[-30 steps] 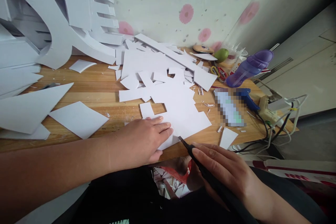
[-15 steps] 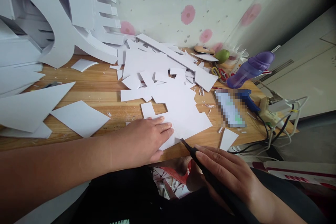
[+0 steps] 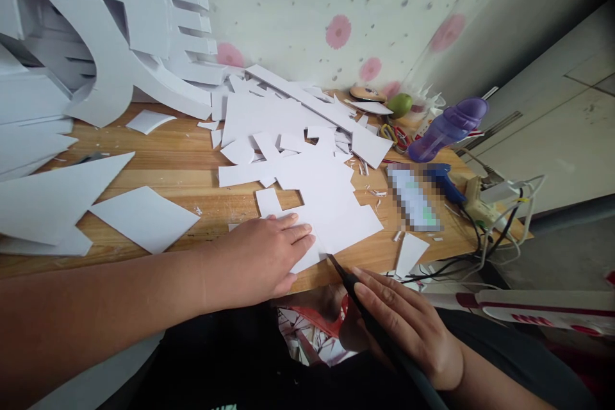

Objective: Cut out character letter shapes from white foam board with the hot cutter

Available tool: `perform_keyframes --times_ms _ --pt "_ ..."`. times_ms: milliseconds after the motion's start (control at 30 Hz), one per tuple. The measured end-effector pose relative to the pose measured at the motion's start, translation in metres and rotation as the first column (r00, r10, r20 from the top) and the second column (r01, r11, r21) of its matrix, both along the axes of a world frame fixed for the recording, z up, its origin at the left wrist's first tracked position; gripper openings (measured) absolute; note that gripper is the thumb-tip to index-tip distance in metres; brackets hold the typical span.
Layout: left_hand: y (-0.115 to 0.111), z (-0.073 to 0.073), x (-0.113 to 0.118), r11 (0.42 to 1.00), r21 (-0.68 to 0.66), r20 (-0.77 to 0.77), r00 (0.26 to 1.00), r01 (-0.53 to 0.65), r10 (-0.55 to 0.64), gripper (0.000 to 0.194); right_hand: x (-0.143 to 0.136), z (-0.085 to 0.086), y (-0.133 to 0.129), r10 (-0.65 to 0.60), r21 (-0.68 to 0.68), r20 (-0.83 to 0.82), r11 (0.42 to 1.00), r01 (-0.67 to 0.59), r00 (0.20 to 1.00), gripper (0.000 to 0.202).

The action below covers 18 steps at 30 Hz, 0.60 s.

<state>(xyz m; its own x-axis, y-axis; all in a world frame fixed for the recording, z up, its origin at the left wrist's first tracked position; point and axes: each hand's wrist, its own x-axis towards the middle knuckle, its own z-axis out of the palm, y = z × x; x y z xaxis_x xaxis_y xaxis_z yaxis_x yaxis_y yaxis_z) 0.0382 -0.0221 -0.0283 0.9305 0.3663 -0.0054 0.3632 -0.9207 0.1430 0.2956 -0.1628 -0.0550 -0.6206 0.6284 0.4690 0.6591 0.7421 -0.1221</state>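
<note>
A white cut-out board [image 3: 319,195] with notched edges lies near the front edge of the wooden table. My left hand [image 3: 269,256] rests flat on its lower left part, fingers spread a little. My right hand [image 3: 403,320] is wrapped round a black tool with a narrow blade-like tip [image 3: 368,307]. That tip touches or sits very close to the board's lower edge, just right of my left fingers. Part of the tool's handle is covered by my right fingers.
White scraps [image 3: 269,115] are piled behind the board, with a large white structure [image 3: 110,45] at back left. A purple bottle [image 3: 444,131], scissors [image 3: 396,138], a blurred phone [image 3: 414,198], a blue tool [image 3: 446,180] and cables [image 3: 485,256] are on the right.
The view has shifted slightly, so the right-hand items appear further left. Both hands keep nearly the same places on and beside the board, and the tool tip is still at its lower edge.
</note>
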Motion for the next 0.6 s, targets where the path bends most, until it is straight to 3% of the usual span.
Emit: perform_keyframes --times_ms 167,300,400,600 --pt "0.0 0.006 0.003 1.0 -0.027 -0.077 0.997 0.001 -0.003 0.048 -0.002 0.019 -0.001 -0.199 0.0 -0.133 0.98 0.201 0.971 0.047" --pt "0.001 0.007 0.004 0.999 0.02 -0.104 0.994 0.046 -0.044 0.047 -0.007 0.034 0.014 -0.343 -0.123 -0.211 0.938 0.324 0.915 0.043" --pt "0.0 0.006 0.002 0.998 0.043 -0.1 0.994 0.052 -0.048 0.046 -0.014 0.031 0.029 -0.375 -0.207 -0.246 0.921 0.33 0.894 0.042" --pt "-0.002 0.001 0.001 0.998 0.058 -0.096 0.995 0.036 -0.03 0.054 -0.023 0.023 0.045 -0.33 -0.218 -0.235 0.935 0.281 0.914 0.042"
